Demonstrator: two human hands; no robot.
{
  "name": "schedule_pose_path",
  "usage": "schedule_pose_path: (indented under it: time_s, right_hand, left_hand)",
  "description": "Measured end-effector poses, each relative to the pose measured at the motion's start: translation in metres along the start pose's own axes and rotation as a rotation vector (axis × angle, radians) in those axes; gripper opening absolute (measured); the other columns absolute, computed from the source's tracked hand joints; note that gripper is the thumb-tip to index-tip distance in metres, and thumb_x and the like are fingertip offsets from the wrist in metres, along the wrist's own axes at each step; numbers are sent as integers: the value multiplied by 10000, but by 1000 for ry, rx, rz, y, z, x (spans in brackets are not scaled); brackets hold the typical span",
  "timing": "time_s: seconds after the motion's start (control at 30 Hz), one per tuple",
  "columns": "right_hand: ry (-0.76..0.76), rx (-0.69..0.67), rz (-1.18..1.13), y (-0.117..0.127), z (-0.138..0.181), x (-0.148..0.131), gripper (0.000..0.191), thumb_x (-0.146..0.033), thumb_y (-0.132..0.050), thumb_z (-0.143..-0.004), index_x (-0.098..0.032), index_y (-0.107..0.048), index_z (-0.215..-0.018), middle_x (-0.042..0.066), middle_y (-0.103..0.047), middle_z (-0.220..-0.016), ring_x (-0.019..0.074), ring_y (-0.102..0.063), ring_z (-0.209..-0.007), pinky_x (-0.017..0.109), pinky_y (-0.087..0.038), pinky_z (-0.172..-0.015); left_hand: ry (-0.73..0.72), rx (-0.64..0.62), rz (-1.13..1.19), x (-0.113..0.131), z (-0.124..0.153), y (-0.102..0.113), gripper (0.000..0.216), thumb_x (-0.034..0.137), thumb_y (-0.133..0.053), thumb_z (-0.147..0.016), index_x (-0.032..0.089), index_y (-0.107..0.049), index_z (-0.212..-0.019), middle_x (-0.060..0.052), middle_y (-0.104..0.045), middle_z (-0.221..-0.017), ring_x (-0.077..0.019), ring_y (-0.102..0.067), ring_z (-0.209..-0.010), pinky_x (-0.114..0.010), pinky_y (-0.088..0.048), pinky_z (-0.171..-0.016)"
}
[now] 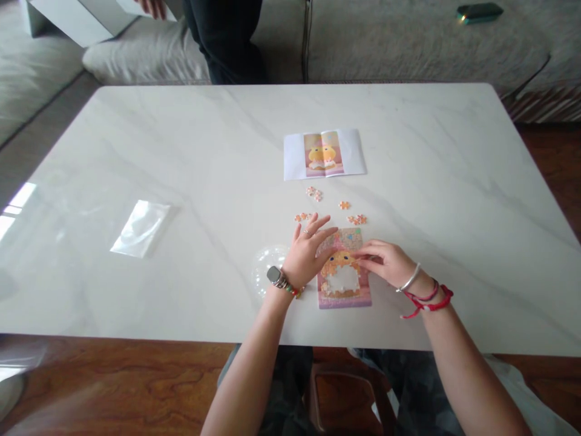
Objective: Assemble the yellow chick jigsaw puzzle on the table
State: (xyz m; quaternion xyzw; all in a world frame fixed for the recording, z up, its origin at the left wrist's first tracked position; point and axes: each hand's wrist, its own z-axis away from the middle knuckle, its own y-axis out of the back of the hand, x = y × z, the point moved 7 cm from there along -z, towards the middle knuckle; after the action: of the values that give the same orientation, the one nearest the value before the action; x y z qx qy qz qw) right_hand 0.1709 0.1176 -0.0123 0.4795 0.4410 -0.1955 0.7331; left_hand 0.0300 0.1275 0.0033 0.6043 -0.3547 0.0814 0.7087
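Observation:
A small pink and orange jigsaw puzzle [344, 284] lies on the white marble table [190, 151], with a gap in its middle. My left hand [309, 249] rests flat on the puzzle's upper left corner, fingers stretched out. My right hand [387, 260] lies on the puzzle's right edge, its fingers drawn together and pressing on the pieces near the top. Several loose puzzle pieces [356, 219] lie scattered just beyond the puzzle. A folded paper sheet [324, 154] printed with the puzzle's picture lies farther back.
A clear plastic bag [141, 227] lies on the left of the table. A round transparent lid or dish [267, 266] sits by my left wrist. Another person in dark trousers [226, 36] sits on the grey sofa beyond the table; a dark green case [479, 11] rests on it.

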Motion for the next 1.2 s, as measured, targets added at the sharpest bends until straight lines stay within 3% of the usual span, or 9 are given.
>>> schedule_pose_path:
  time_s: [0.13,0.4,0.63,0.8,1.07,1.2]
  right_hand:
    - [17,16,-15,-7,1,-6,319,-118,-482,-719,-206,-552,-1018,2,-608,-779,100,-577,-698,231,-476,-674]
    - [70,186,254,-11,2,-14,246,-101,-473,-726,-201,-585,-921,28,-632,-811,138,-572,-759,269,-456,-709]
    - [128,63,287,-12,11,-11,223,-133,-538,-687,-165,-571,-906,38,-558,-859,117,-542,-711,242,-462,-669]
    - [145,90,338,-17,12,-9,133,-169,-521,-725,-166,-586,-841,33,-534,-836,115,-537,-736,236,-450,-705]
    - [183,74,363,-18,13,-12,155,-183,-452,-776,-163,-594,-837,50,-553,-857,119,-544,-766,230,-442,-706]
    - [96,114,265,-11,11,-5,62,-223,-549,-704,-170,-578,-720,24,-566,-725,103,-532,-608,224,-448,-595]
  left_hand:
    - [-99,-56,68,7,-1,-9,349,327,-434,-787,251,-444,-1127,-45,-362,-1292,-209,-199,-1247,-463,-217,-988]
    - [-164,-149,92,12,-3,-24,396,371,-496,-743,235,-467,-1114,-74,-387,-1268,-225,-245,-1228,-424,-268,-978]
    - [-126,-147,-12,11,-1,-32,446,382,-521,-721,224,-457,-1133,-74,-331,-1298,-244,-200,-1238,-421,-202,-1009]
    - [-111,-115,-37,13,-2,-32,393,345,-509,-734,233,-469,-1109,-64,-346,-1278,-232,-218,-1227,-412,-227,-1000]
    - [-124,-88,-38,14,-3,-32,384,329,-501,-739,199,-480,-1100,-85,-354,-1265,-245,-229,-1217,-405,-230,-1001]
    - [-145,-92,-23,13,-3,-33,385,342,-495,-743,201,-476,-1100,-86,-353,-1266,-250,-231,-1216,-421,-231,-997]
